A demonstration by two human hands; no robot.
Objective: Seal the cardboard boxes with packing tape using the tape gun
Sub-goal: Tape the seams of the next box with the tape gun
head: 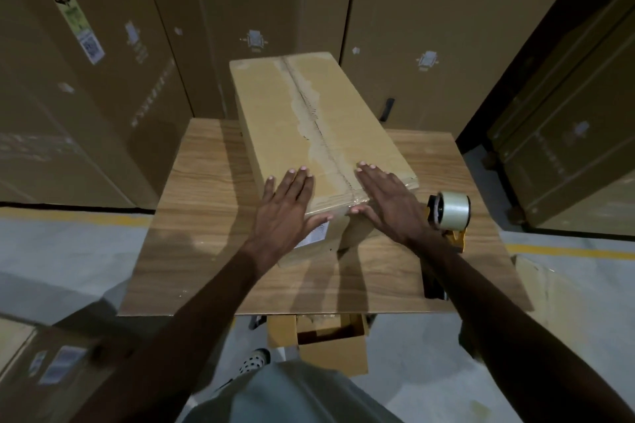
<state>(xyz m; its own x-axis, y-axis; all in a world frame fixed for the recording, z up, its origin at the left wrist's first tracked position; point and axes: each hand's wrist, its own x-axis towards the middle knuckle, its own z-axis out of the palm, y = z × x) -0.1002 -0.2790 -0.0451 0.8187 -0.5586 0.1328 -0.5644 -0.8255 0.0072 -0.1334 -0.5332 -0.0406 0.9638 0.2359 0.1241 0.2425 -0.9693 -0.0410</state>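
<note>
Flat hands (388, 203) press box (316, 120) — seemingly.

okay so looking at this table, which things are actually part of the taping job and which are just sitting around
Part of the job:
cardboard box, taped along its top seam
left hand and right hand, pressing flat on the box's near end
tape gun, lying on the table right of the box

Just around:
small open box on the floor
stacked cartons behind
</note>
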